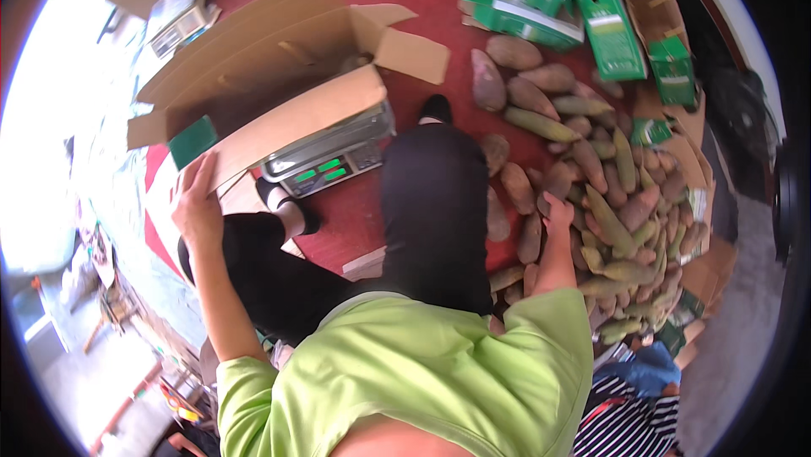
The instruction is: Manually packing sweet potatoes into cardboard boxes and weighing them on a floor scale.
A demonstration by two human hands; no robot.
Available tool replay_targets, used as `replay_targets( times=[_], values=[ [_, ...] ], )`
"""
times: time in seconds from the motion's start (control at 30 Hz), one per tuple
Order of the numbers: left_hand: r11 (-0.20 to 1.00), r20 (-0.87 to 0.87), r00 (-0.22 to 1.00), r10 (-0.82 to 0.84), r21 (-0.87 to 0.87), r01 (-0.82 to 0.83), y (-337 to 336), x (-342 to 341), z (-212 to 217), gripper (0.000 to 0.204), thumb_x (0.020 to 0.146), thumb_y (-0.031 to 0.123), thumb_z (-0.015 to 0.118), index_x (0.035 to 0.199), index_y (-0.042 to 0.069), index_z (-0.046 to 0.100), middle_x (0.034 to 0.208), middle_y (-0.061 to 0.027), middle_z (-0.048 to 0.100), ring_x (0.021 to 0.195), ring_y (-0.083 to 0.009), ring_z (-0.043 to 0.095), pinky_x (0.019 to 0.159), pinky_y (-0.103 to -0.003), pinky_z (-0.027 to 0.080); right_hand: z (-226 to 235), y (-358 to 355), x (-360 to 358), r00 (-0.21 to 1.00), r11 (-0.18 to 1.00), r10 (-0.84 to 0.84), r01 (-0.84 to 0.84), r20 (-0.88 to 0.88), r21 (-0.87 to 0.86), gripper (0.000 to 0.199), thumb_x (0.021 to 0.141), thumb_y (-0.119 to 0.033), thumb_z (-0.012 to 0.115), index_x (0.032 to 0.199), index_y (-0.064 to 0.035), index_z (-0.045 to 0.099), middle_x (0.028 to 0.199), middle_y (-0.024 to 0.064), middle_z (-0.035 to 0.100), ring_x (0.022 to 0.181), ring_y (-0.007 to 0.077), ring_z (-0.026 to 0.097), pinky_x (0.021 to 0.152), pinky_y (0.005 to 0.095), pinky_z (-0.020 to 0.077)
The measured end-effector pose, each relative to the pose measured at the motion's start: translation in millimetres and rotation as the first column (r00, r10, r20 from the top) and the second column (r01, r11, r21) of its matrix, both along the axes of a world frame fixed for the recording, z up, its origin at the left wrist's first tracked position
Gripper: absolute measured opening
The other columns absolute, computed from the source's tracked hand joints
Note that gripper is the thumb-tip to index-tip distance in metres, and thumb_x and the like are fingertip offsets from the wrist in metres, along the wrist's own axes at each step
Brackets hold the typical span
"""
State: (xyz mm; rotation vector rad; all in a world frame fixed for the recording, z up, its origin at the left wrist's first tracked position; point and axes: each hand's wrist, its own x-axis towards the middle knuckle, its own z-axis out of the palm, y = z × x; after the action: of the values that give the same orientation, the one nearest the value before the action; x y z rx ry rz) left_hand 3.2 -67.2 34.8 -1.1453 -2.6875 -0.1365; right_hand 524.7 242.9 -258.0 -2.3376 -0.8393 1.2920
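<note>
At the left, my left hand (199, 204) is closed on the near corner of an open cardboard box (304, 123), its fingers over the edge. Beneath the box is a scale (325, 165) with lit green digits. A small dark green piece (193, 143) stands at the box's left end. My right hand (556, 216) is in a pile of roots on the right. Its fingers are closed at a brown, sweet-potato-like root (557, 180); their grip is partly hidden. Around it lie more brown roots and long green, radish-like ones (610, 216).
Green and white cartons (612, 26) stand at the far right, beside open brown cardboard (655, 1). Another scale (179, 11) sits at the far left. The red floor covering (351, 225) shows between my legs. At the lower right is a person in a striped top (625, 419).
</note>
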Motion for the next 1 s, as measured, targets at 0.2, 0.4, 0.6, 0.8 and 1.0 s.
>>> replay_targets(
  times=[0.2,0.4,0.6,0.8,1.0],
  values=[
    [0.998,-0.011,0.999,-0.051,-0.025,0.051,-6.9,-7.4,6.2,0.038,0.075,0.002,0.058,0.110,0.017,0.065,0.109,-0.0006,0.063,0.102,-0.0228,0.058,0.089,-0.034,0.043,26.8,-2.3,-20.0,0.919,0.962,-0.211,0.135,-0.332,-0.240,0.044,0.066,-0.026,0.078,0.102,-0.0093,0.059,0.094,0.0058,0.061,0.077,0.0207,0.057,0.065,0.0345,0.0448],
    [0.981,0.489,0.850,-0.196,0.108,0.163,-11.8,-34.0,48.2,0.036,0.078,0.015,0.064,0.112,0.003,0.061,0.110,-0.0124,0.062,0.101,-0.0255,0.058,0.086,-0.034,0.045,104.6,-0.9,-88.7,0.825,0.990,0.140,-0.115,-0.547,0.080,0.045,0.075,-0.026,0.071,0.113,-0.0087,0.055,0.106,0.0046,0.059,0.094,0.0194,0.056,0.076,0.0348,0.0446],
    [0.923,0.483,0.827,-0.286,-0.094,0.374,35.0,-94.8,40.9,0.035,0.085,0.027,0.060,0.114,0.007,0.061,0.111,-0.0145,0.060,0.101,-0.0280,0.058,0.085,-0.037,0.047,202.1,-3.9,-169.9,0.638,0.912,0.408,-0.247,-0.653,0.328,0.053,0.078,-0.021,0.066,0.123,0.0000,0.048,0.117,0.0092,0.054,0.105,0.0201,0.054,0.087,0.0360,0.0437],
    [0.870,0.422,0.901,-0.101,-0.402,0.286,42.8,-118.7,-13.9,0.031,0.076,0.029,0.068,0.102,0.012,0.067,0.099,-0.0144,0.061,0.101,-0.0292,0.055,0.088,-0.039,0.042,264.5,7.1,-217.1,0.521,0.742,0.669,-0.419,-0.531,0.523,0.056,0.078,-0.022,0.064,0.125,0.0015,0.047,0.114,0.0092,0.057,0.102,0.0182,0.055,0.084,0.0313,0.0443],
    [0.918,0.166,0.926,-0.338,-0.157,0.363,29.9,-99.5,43.3,0.018,0.072,0.030,0.070,0.074,0.011,0.070,0.077,-0.0072,0.057,0.086,-0.0269,0.054,0.080,-0.040,0.041,333.3,17.0,-273.3,0.266,0.544,0.837,-0.492,-0.477,0.680,0.057,0.075,-0.014,0.064,0.125,0.0068,0.045,0.116,0.0112,0.056,0.105,0.0192,0.054,0.092,0.0303,0.0412]
  ],
)
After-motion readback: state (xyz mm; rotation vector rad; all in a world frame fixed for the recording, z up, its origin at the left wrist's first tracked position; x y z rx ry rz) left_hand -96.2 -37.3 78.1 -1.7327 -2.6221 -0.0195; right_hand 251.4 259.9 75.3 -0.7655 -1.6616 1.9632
